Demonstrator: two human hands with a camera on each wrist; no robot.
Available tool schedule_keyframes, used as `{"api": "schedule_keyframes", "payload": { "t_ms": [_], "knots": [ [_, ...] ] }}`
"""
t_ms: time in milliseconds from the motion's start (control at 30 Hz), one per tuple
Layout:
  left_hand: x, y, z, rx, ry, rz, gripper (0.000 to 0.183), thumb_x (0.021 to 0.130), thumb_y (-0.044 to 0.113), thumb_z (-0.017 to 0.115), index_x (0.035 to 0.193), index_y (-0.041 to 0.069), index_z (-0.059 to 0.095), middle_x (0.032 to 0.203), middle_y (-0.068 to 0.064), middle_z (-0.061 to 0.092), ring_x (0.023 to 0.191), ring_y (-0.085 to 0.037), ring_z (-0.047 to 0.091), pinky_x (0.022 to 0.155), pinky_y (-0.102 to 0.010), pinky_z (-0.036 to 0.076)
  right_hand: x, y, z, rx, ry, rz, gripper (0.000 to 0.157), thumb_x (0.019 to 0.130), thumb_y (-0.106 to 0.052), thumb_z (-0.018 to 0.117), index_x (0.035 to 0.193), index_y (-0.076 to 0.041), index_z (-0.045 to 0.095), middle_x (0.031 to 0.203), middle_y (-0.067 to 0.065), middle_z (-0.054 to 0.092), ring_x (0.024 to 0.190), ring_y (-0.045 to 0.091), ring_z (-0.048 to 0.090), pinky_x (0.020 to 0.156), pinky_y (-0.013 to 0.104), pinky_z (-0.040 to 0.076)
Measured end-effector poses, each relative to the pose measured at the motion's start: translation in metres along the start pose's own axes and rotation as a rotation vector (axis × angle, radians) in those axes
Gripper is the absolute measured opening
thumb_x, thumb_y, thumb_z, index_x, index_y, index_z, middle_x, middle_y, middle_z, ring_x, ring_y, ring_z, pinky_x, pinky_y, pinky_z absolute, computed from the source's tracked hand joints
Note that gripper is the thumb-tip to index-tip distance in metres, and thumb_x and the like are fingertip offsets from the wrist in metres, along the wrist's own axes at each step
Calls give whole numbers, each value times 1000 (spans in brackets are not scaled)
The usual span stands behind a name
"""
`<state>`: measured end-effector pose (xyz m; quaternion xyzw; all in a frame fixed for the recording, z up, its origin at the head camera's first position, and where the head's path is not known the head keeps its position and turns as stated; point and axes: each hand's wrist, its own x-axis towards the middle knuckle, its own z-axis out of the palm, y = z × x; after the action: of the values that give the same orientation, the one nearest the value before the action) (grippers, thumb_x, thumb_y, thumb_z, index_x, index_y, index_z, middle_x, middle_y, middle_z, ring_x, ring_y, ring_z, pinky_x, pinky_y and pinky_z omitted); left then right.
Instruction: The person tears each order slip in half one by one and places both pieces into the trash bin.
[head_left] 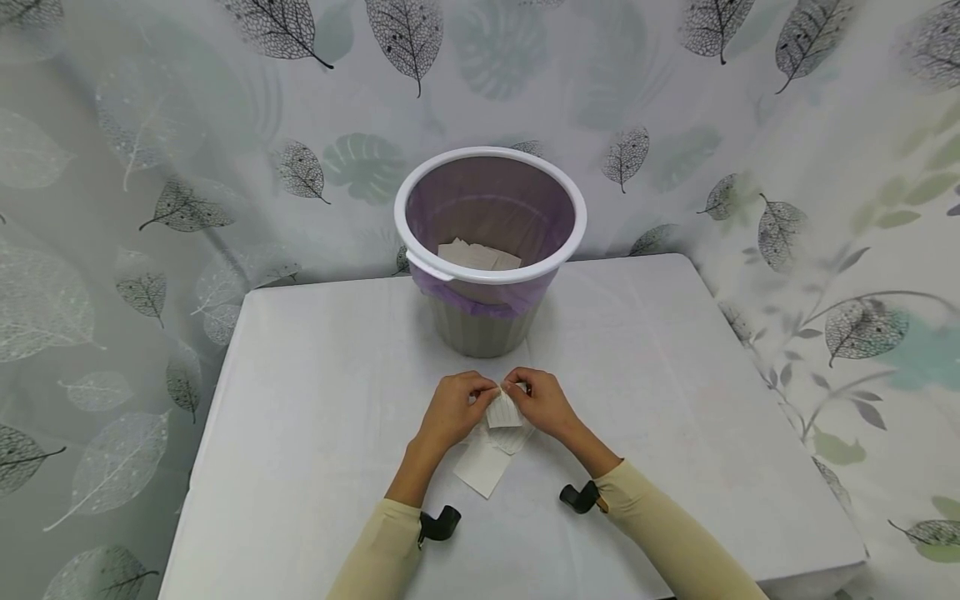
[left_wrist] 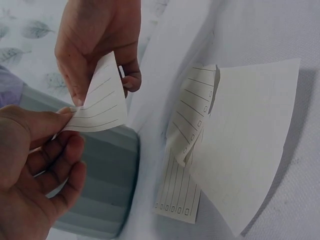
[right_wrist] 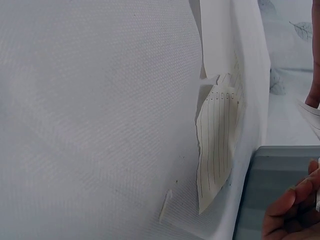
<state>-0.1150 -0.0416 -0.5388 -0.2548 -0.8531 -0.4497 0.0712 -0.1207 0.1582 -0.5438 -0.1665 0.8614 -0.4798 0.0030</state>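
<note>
Both hands meet above the table, in front of a bin. My left hand (head_left: 452, 410) pinches the edge of a small lined paper piece (head_left: 504, 411) between thumb and finger; its other fingers curl loosely in the left wrist view. My right hand (head_left: 546, 406) pinches the same piece close beside the left fingertips. Below the hands lie torn paper pieces: a blank one (left_wrist: 250, 130), a lined one with a folded edge (left_wrist: 192, 107) and a lined strip (left_wrist: 176, 192). In the right wrist view, a lined piece with a ragged edge (right_wrist: 216, 145) lies on the cloth.
A grey bin (head_left: 483, 329) with a white rim and purple liner (head_left: 517, 304) stands at the table's back. Paper pieces (head_left: 480, 255) lie inside it. White cloth (head_left: 322, 433) covers the table. Leaf-patterned curtains (head_left: 360, 108) hang behind and at the sides.
</note>
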Motion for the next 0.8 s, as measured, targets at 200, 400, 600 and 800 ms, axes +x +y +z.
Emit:
{"api": "schedule_keyframes", "payload": {
  "t_ms": [200,400,600,800],
  "knots": [
    [0,0,0,0,-10,-3,6,95,7,77,96,4,82,88,-1,73,76,-14,66,69,-32,56,0,1,1,-2,-4,8,10,100,-6,68,93,-6,75,71,-6,59,50,2,36,47,26,33],
    [-1,0,0,-6,-17,-9,6,95,7,77,97,4,82,88,-1,74,77,-14,66,69,-33,56,0,2,1,-10,-8,7,10,100,-7,68,93,-6,75,72,-6,60,50,2,35,48,26,33],
    [-1,0,1,-11,-18,-11,5,94,7,78,96,3,82,88,-2,74,77,-14,67,70,-35,57,0,3,1,-25,0,-1,9,100,-5,69,93,-6,75,70,-6,59,49,2,34,47,26,33],
    [0,0,0,-5,-15,2,4,93,6,79,95,3,81,87,-2,74,77,-15,67,70,-34,56,1,5,2,-35,2,-11,9,99,-5,68,93,-6,75,71,-6,60,49,2,35,47,26,33]
  ]
}}
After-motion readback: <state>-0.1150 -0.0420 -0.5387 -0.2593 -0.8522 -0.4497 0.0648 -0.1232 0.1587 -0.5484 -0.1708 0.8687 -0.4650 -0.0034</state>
